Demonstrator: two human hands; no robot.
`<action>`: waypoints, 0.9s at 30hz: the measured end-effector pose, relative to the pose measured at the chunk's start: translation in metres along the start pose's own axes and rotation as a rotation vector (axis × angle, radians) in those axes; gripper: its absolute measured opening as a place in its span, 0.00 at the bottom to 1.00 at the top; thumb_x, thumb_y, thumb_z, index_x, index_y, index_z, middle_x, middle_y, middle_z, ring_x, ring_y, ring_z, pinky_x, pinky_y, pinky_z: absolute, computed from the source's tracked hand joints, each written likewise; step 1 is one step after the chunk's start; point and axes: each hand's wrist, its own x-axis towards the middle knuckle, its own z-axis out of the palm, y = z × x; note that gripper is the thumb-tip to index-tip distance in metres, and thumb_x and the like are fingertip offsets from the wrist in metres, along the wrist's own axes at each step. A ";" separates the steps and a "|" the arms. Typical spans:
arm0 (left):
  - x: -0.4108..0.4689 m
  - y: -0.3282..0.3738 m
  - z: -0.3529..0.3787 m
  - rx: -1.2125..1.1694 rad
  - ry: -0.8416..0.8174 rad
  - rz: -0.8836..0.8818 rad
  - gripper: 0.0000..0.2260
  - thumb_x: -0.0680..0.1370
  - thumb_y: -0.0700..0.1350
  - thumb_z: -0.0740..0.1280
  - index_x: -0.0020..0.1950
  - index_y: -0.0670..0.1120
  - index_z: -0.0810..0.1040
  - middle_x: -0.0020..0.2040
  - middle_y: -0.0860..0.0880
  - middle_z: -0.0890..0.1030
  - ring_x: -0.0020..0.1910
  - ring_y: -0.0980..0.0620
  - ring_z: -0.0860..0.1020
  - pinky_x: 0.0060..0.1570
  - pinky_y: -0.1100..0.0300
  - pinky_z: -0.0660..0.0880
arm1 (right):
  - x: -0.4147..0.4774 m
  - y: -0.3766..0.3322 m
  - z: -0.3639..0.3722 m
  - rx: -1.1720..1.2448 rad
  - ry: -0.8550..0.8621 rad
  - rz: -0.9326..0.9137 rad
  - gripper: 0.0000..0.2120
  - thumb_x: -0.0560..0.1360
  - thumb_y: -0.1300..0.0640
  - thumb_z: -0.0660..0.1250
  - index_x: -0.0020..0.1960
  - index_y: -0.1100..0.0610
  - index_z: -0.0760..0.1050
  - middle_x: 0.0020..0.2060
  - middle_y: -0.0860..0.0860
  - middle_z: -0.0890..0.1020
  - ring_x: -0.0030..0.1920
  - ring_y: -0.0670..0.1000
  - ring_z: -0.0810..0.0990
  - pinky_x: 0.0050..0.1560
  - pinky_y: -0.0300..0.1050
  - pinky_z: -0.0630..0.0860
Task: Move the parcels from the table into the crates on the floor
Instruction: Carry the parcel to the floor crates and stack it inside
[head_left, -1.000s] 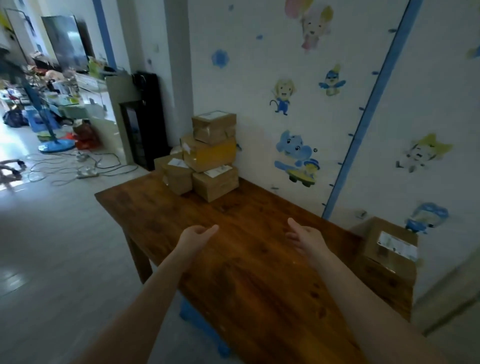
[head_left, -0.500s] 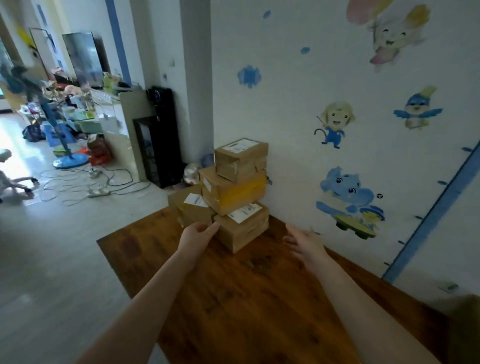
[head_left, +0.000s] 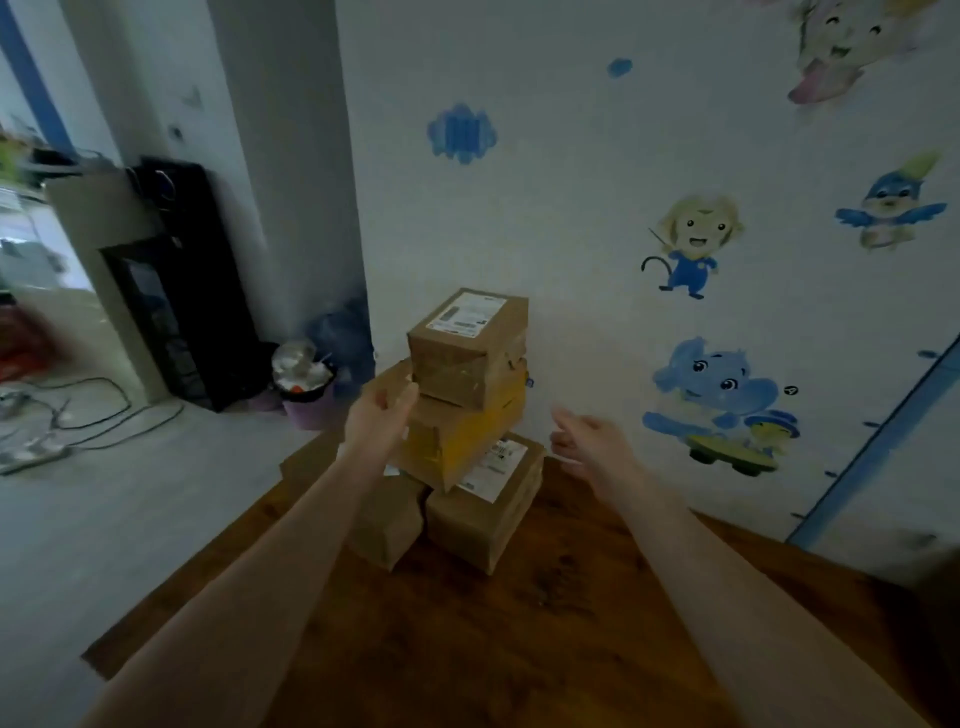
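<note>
— Position of parcels?
— Piled at far corner of table, against wall; top parcel on yellow-taped parcel.
— Grip?
— Wide, holding nothing: left hand at pile's left side, contact impossible to tell; right hand apart, on right.

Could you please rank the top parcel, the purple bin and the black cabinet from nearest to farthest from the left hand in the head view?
1. The top parcel, on the stack, right by the fingertips of the left hand.
2. The purple bin, on the floor past the table's far end, leftward.
3. The black cabinet, farther left, by the wall.
</note>
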 end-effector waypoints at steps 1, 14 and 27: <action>0.012 0.003 -0.003 -0.011 -0.023 0.009 0.29 0.78 0.56 0.64 0.64 0.31 0.70 0.48 0.35 0.78 0.49 0.40 0.78 0.48 0.49 0.75 | 0.003 -0.004 0.010 0.000 0.022 -0.002 0.20 0.78 0.47 0.64 0.57 0.63 0.73 0.51 0.58 0.79 0.56 0.58 0.77 0.58 0.51 0.73; 0.089 0.027 0.010 -0.015 -0.179 0.017 0.31 0.79 0.57 0.59 0.77 0.42 0.57 0.74 0.43 0.64 0.71 0.42 0.64 0.69 0.47 0.64 | 0.033 -0.046 0.077 0.032 0.120 -0.026 0.22 0.82 0.49 0.54 0.73 0.58 0.62 0.67 0.54 0.70 0.63 0.55 0.71 0.62 0.52 0.70; 0.095 0.025 0.015 -0.043 -0.318 0.043 0.27 0.80 0.60 0.57 0.70 0.42 0.68 0.61 0.45 0.74 0.61 0.46 0.72 0.55 0.57 0.67 | 0.047 -0.050 0.099 0.131 0.055 0.016 0.21 0.81 0.44 0.54 0.66 0.56 0.68 0.61 0.55 0.75 0.58 0.54 0.73 0.52 0.47 0.70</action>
